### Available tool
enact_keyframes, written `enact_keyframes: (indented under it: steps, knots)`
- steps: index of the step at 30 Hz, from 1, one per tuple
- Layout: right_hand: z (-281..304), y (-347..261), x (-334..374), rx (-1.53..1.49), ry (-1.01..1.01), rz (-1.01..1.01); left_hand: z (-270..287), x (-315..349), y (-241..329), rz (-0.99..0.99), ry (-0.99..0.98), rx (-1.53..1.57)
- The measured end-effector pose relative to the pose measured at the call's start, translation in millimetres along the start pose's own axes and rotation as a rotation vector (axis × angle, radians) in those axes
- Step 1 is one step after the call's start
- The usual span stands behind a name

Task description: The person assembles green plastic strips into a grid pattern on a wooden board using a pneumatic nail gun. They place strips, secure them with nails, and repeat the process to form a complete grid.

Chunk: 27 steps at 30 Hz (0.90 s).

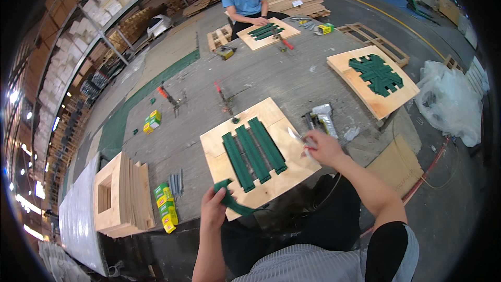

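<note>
My left hand [213,206] is closed around a loose green webbing strap [237,208], which hangs off the near-left edge of a square plywood board [271,190]. Three green webbing strips [252,149] lie side by side across the opening in that board. Over the board's right edge, my right hand [322,149] grips a tool with a pale pointed blade [295,134] and red at its handle; my fingers hide much of it, so its exact kind is unclear. A silver pneumatic staple gun [324,119] lies on the table just beyond my right hand.
On the right sits a board with woven green webbing [377,75]. Wooden frames [117,198] are stacked at left, beside yellow-green boxes [166,208]. Orange-handled [165,94] and red-handled [220,93] tools lie farther off. Across the table, a person [245,0] works on another board [282,32].
</note>
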State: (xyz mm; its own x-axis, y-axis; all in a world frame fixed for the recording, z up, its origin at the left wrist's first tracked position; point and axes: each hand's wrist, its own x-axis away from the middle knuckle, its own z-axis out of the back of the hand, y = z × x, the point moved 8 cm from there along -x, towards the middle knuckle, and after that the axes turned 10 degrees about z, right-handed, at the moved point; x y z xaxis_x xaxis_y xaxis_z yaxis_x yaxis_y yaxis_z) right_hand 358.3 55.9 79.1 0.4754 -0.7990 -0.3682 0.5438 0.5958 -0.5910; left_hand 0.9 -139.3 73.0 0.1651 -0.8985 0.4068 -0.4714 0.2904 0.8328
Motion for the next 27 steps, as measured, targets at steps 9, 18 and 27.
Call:
enact_keyframes:
  steps: [9,18,27]
  knots:
    - [116,149,26,0.478,0.284,-0.338,-26,42,-60,0.294,-0.21,0.21]
    - [96,115,-36,0.265,0.409,-0.086,-53,-77,37,-0.257,0.092,-1.277]
    - [-56,-4,-211,-0.041,0.08,0.2,-8,-153,-7,-0.497,0.002,-1.851]
